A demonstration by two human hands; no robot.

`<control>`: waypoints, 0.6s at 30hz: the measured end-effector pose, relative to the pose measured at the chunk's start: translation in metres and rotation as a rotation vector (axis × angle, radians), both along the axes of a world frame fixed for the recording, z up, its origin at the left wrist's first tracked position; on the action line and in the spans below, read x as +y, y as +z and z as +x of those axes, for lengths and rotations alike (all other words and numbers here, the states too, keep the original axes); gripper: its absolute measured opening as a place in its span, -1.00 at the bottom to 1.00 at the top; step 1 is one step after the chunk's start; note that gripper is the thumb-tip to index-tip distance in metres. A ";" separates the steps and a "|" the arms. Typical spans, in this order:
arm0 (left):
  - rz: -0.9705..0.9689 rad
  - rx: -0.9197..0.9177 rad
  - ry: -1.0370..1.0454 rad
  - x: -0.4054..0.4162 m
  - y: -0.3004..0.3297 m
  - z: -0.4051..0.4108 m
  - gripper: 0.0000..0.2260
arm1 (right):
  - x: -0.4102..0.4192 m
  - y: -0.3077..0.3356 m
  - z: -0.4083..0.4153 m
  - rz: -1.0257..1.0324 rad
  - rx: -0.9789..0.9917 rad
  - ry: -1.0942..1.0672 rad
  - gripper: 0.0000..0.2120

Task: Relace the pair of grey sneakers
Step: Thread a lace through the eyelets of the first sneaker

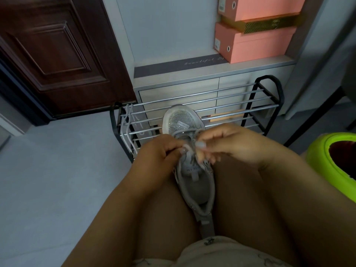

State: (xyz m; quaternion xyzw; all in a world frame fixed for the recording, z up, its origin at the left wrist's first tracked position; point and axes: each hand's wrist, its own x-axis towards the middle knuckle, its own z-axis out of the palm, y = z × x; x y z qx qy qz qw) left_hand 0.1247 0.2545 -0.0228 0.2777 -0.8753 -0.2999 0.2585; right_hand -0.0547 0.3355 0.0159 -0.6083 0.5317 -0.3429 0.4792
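Observation:
A grey sneaker (194,182) with a sparkly mesh toe lies wedged between my thighs, toe pointing away toward the shoe rack. My left hand (159,157) pinches a white lace (187,148) at the left side of the eyelets. My right hand (227,145) pinches the lace from the right, fingertips over the tongue. Both hands cover the lacing area, so the eyelets are mostly hidden. A second white lace (127,128) hangs over the left end of the rack. The other sneaker is not in view.
A black and chrome shoe rack (256,105) stands right in front of my knees, against a grey cabinet (179,81). Pink shoeboxes (256,43) are stacked on the cabinet. A dark wooden door (57,54) is at left, a green bin (331,157) at right.

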 end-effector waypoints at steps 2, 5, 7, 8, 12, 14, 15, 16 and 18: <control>-0.013 0.004 -0.001 0.000 0.000 0.002 -0.83 | -0.006 -0.012 -0.005 -0.018 0.074 -0.187 -0.80; -0.050 -0.010 -0.005 0.004 -0.006 0.004 -0.81 | -0.017 -0.030 -0.011 -0.190 0.459 -0.479 -0.93; -0.061 0.008 0.007 0.007 -0.009 0.006 -0.79 | -0.020 -0.034 -0.010 -0.228 0.413 -0.499 -0.92; -0.060 0.023 0.011 0.008 -0.009 0.006 -0.77 | -0.020 -0.035 -0.007 -0.238 0.333 -0.459 -0.87; -0.015 0.105 0.003 0.012 0.000 0.005 -0.78 | -0.022 -0.038 0.012 -0.330 0.278 -0.256 -0.77; -0.014 0.131 -0.024 0.013 0.003 0.004 -0.79 | -0.024 -0.042 0.019 -0.408 0.266 -0.249 -0.85; 0.010 0.147 -0.021 0.014 0.004 0.003 -0.80 | -0.025 -0.043 0.019 -0.432 0.245 -0.262 -0.91; 0.058 0.168 0.002 0.015 0.003 0.003 -0.79 | -0.026 -0.044 0.018 -0.441 0.242 -0.276 -0.93; 0.204 0.193 0.074 0.015 0.000 0.003 -0.79 | -0.027 -0.045 0.017 -0.416 0.270 -0.289 -0.91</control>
